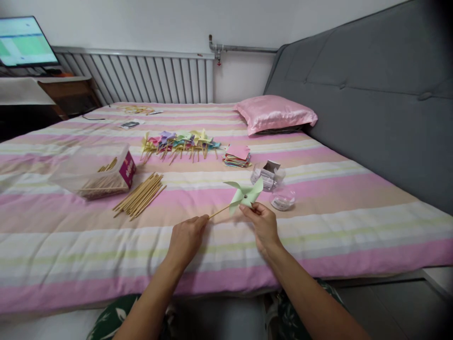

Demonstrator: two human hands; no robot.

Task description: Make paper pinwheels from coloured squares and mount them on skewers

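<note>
A pale green paper pinwheel point(244, 192) on a thin wooden stick point(219, 211) is held above the striped bedspread. My left hand point(188, 236) is closed round the lower end of the stick. With thumb and fingers, my right hand point(262, 224) pinches the pinwheel's lower edge near its centre pin. Just right of it sit a clear round container point(283, 198) and an open clear box with small packets point(268, 174). Beyond the pinwheel lies a stack of coloured paper squares point(237, 156). Loose wooden sticks point(140, 196) lie in a bundle to the left.
A clear plastic box point(102, 177) with sticks inside lies at the left. Several finished pinwheels point(180, 141) are heaped further back. A pink pillow point(276, 113) rests by the grey headboard point(368, 94). Yellow bands point(138, 109) lie at the bed's far end.
</note>
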